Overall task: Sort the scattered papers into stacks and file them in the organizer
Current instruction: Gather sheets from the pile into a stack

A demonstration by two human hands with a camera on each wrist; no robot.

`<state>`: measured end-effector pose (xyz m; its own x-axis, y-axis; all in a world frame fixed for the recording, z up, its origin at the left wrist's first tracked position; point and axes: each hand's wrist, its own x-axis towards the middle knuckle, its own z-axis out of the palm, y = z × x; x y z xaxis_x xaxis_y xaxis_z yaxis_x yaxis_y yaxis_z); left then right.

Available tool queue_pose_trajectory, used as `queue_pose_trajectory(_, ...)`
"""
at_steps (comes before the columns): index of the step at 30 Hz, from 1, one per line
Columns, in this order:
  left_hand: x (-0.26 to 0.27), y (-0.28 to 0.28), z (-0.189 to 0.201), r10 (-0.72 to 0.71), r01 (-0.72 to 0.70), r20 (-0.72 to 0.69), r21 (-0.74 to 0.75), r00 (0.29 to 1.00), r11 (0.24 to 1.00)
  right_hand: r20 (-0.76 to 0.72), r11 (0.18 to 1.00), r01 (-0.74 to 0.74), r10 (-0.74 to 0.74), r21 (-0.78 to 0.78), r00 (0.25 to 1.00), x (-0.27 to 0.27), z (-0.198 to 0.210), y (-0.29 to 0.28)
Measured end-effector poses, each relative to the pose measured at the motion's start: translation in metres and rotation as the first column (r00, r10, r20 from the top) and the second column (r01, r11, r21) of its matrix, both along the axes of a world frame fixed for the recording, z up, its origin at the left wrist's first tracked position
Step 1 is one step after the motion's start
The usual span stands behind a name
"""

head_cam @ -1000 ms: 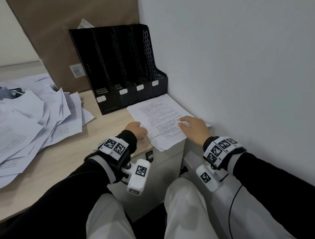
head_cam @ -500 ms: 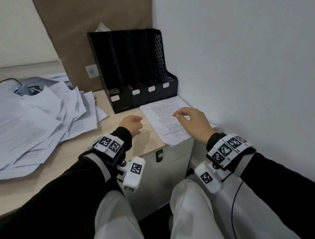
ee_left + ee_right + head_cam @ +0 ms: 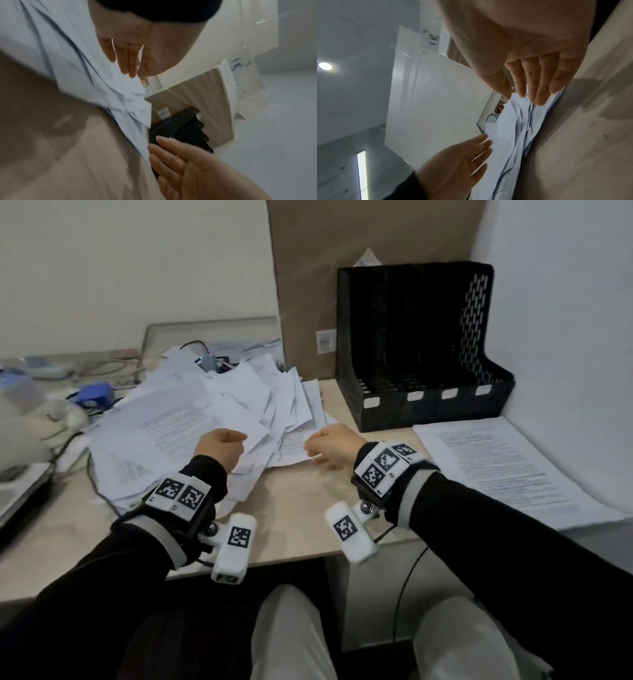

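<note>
Head view: I am watching both hands hovering empty, fingers loosely extended, the left hand point(image 3: 219, 447) nearer the scattered papers point(image 3: 191, 426) sprawling left of centre; organizer point(image 3: 421, 344) standing upper right.

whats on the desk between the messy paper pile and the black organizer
In the head view, only a narrow strip of bare desk separates the scattered paper pile from the black organizer; nothing stands on it.

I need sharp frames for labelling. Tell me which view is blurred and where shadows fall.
Left wrist view: motion-smeared white scattered papers and beige wooden desk, which carries a dark shadow. Right wrist view: sharper, shadow on the desk. Head view: mostly sharp, wide-angle bending, black mesh file organizer clear.
</note>
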<state>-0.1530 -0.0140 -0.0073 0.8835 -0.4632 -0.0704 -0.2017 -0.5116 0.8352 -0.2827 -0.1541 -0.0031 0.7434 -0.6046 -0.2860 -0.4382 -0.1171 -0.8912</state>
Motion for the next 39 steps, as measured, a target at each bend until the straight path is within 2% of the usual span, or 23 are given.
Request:
queue_pose_trajectory(4, 0.05, 0.042, -0.001, 0.159, -0.155, -0.01, 0.168, 0.987, 0.974, -0.069, 0.996, -0.02, 0.014, -0.085, 0.998, 0.061, -0.007, -0.002)
queue_pose_trajectory(6, 0.063, 0.056, -0.006, 0.173, -0.15, -0.074, 0.252, 0.982, 0.956, -0.122, 0.987, -0.056, 0.038, -0.149, 0.992, 0.086, -0.012, -0.004)
queue_pose_trajectory(8, 0.07, 0.062, -0.01, 0.191, -0.145, -0.15, 0.273, 0.97, 0.951, -0.154, 0.979, -0.079, 0.05, -0.186, 0.987, 0.103, -0.016, -0.004)
queue_pose_trajectory(11, 0.077, 0.061, -0.016, 0.261, -0.226, -0.232, 0.167, 0.937, 0.96, -0.156, 0.988, -0.064, 0.042, -0.139, 0.987, 0.119, -0.023, -0.003)
queue_pose_trajectory(13, 0.079, 0.058, -0.018, 0.282, -0.291, -0.369, 0.033, 0.886, 0.956, -0.172, 0.991, -0.063, 0.042, -0.114, 0.984, 0.125, -0.027, -0.001)
queue_pose_trajectory(16, 0.078, 0.052, -0.019, 0.194, -0.237, -0.489, -0.028, 0.851, 0.971, -0.168, 0.997, -0.036, 0.025, -0.062, 0.985, 0.134, -0.031, 0.0)
queue_pose_trajectory(19, 0.071, 0.044, -0.017, 0.117, -0.187, -0.544, -0.076, 0.831, 0.979, -0.214, 0.979, -0.092, 0.052, -0.182, 0.976, 0.136, -0.031, -0.001)
queue_pose_trajectory(22, 0.065, 0.041, -0.019, 0.039, -0.11, -0.537, -0.101, 0.843, 0.989, -0.188, 0.959, -0.098, 0.048, -0.265, 0.981, 0.132, -0.03, -0.007)
queue_pose_trajectory(24, 0.064, 0.041, -0.018, 0.039, -0.111, -0.505, -0.112, 0.862, 0.988, -0.23, 0.922, -0.11, 0.024, -0.37, 0.973, 0.126, -0.029, -0.011)
queue_pose_trajectory(26, 0.062, 0.042, -0.016, 0.042, -0.106, -0.459, -0.114, 0.887, 0.988, -0.198, 0.911, -0.057, -0.027, -0.408, 0.98, 0.118, -0.029, -0.019)
queue_pose_trajectory(30, 0.062, 0.042, -0.014, 0.064, -0.073, -0.315, -0.016, 0.947, 0.997, -0.161, 0.849, -0.014, -0.084, -0.529, 0.983, 0.093, -0.026, -0.039)
queue_pose_trajectory(34, 0.06, 0.043, -0.007, 0.079, -0.069, -0.112, 0.094, 0.99, 0.993, -0.212, 0.793, -0.09, -0.051, -0.603, 0.976, 0.063, -0.027, -0.057)
queue_pose_trajectory(37, 0.065, 0.042, 0.001, 0.073, -0.067, -0.044, 0.127, 0.996, 0.99, -0.138, 0.785, -0.001, -0.108, -0.62, 0.984, 0.043, -0.023, -0.069)
queue_pose_trajectory(39, 0.071, 0.038, 0.008, 0.072, -0.067, -0.031, 0.137, 0.997, 0.988, -0.036, 0.82, 0.068, -0.107, -0.569, 0.994, 0.034, -0.021, -0.075)
